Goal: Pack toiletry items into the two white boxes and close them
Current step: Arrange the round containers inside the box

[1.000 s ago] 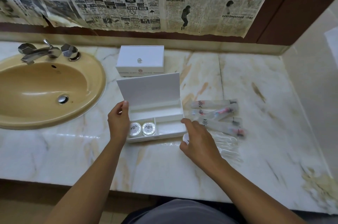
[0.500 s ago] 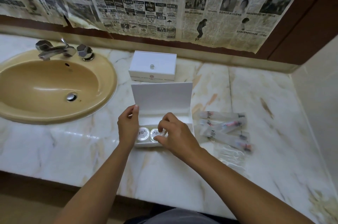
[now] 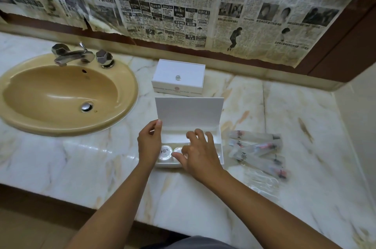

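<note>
Overhead, marble counter (image 3: 284, 110), newspapered wall (image 3: 183, 4)

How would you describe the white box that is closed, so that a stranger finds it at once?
Start at the tan sink on the marble counter and look to its right. The closed box stands near the back wall, under the newspaper, behind the open box. Unlike that one, its lid is down, with a small clear knob on top.

Open white box (image 3: 220, 147) on table, lid upright, two round wrapped soaps (image 3: 165, 153) in front-left compartment. Closed white box (image 3: 179, 79) behind. Frosted tubes (image 3: 256, 150) lying just right.
</note>
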`<state>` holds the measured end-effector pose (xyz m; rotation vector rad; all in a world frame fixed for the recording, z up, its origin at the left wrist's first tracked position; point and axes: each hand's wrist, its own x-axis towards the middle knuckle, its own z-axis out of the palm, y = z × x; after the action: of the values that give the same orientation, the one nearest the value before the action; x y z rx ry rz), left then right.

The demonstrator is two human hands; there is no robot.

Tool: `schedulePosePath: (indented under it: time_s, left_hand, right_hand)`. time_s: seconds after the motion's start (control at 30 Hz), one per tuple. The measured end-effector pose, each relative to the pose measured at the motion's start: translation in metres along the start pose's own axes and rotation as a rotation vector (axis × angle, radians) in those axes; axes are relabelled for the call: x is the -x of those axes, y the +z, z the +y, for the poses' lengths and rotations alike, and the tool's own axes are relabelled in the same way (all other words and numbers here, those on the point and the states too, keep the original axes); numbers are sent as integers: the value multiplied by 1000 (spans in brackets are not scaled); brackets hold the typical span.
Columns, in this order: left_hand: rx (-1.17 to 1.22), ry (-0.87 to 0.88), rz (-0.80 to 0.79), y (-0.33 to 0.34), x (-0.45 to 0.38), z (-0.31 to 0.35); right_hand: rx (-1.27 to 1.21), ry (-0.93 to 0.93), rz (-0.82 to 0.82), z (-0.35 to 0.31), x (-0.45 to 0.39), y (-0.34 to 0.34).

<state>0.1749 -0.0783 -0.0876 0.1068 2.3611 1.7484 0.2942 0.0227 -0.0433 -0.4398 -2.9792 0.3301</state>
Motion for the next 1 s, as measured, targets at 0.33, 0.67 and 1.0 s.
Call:
schedulePosePath:
  time_s: [0.33,0.67,1.0]
  left_hand:
    - [-12,22,-6,0,0,-1]
    - [-22,27,-8,0,-2,-1]
    - [-23,30,4,1,-1,-1]
  right_hand:
    - [22,8,-35,9,6,6]
    - [-148,62,293,27,49,2]
    - [-204,315,74,60,104,10]
